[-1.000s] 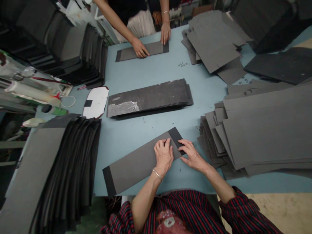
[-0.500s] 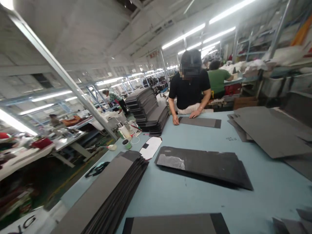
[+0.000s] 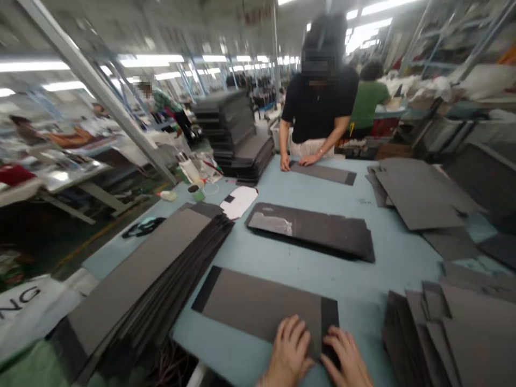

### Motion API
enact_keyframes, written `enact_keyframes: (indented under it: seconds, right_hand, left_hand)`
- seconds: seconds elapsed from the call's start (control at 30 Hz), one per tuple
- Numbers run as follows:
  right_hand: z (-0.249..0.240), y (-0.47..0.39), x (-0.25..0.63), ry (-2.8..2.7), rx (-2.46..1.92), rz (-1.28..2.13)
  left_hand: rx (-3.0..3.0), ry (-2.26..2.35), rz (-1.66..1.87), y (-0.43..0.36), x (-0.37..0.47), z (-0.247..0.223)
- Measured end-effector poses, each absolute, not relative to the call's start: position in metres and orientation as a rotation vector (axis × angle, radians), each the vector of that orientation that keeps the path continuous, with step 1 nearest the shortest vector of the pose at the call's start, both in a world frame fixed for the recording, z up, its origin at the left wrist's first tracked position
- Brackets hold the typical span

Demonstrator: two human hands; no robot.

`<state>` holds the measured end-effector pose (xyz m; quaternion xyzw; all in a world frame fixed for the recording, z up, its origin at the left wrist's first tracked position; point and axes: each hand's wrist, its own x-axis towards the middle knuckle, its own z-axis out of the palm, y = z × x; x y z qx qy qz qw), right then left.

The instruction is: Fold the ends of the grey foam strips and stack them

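- Grey board strip (image 3: 258, 306), matte, flat on pale blue table (image 3: 306, 269), black bands at both ends.
- Long axis running away leftward from hands; near end under both.
- Left hand (image 3: 288, 352) spread flat on grey face, right hand (image 3: 346, 360) pressing black band (side by side, gripping nothing).
- Stacked grey sheets (image 3: 137, 285) left, loose pile (image 3: 455, 328) right.
- Co-worker's hands (image 3: 298, 160) flat on another strip (image 3: 326, 173) opposite.

Bright overhead tubes (perhaps motion-blurred)

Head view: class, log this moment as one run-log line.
left hand: flat on grey sheet | right hand: pressing sheet's black end strip | blue table | co-worker opposite
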<state>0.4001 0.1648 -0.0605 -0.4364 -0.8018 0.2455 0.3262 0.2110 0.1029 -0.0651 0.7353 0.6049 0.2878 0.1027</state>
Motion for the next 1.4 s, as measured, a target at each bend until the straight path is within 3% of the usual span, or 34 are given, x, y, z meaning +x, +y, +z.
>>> enact_keyframes:
  seconds: [0.17, 0.4, 0.57, 0.9, 1.13, 1.4]
  right_hand:
    - [-0.049, 0.198, 0.402, -2.153, -1.219, 0.642]
    - [-0.065, 0.25, 0.355, -2.453, -1.194, 0.667]
    - [-0.073, 0.254, 0.348, -2.501, -1.253, 0.653]
    - [-0.074, 0.241, 0.365, -2.497, -1.3, 0.646]
    - [-0.077, 0.236, 0.381, -2.441, -1.273, 0.78]
    - [-0.066, 0.266, 0.265, -2.294, -1.183, 0.968]
  left_hand:
    - [0.54, 1.658, 1.034, 0.058, 0.218, -0.039]
    - [-0.284, 1.432, 1.111, 0.065, 0.227, -0.041]
    - [-0.499, 1.405, 1.278, 0.072, 0.236, -0.037]
    - [-0.591, 1.469, 1.259, 0.067, 0.238, -0.037]
    - [-0.599, 1.499, 1.351, 0.054, 0.204, -0.029]
    - [-0.603, 1.561, 1.637, 0.075, 0.13, -0.034]
